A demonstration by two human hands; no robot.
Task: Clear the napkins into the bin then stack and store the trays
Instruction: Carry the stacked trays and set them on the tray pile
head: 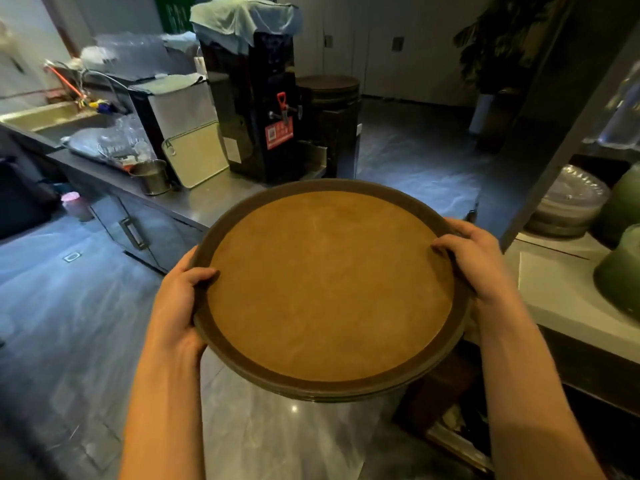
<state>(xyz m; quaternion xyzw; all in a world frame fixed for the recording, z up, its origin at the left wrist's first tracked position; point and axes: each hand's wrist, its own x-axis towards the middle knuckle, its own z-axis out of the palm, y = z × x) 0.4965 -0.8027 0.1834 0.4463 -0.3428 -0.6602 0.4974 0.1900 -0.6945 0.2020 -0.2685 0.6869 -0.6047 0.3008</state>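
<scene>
I hold a stack of round brown trays (329, 289) in front of me, above the tiled floor. The top tray has a dark rim and a bare tan surface with no napkins on it. Edges of more trays show beneath it at the near side. My left hand (180, 303) grips the left rim with the thumb over the top. My right hand (474, 261) grips the right rim the same way. Another pile of round brown trays (329, 86) sits on a dark stand beyond the counter's end.
A steel counter (194, 199) runs along the left with a black water boiler (252, 109), a cream cutting board, a metal cup and a sink. To the right is a white shelf (568, 296) with green containers and stacked plates. A potted plant stands at the back right.
</scene>
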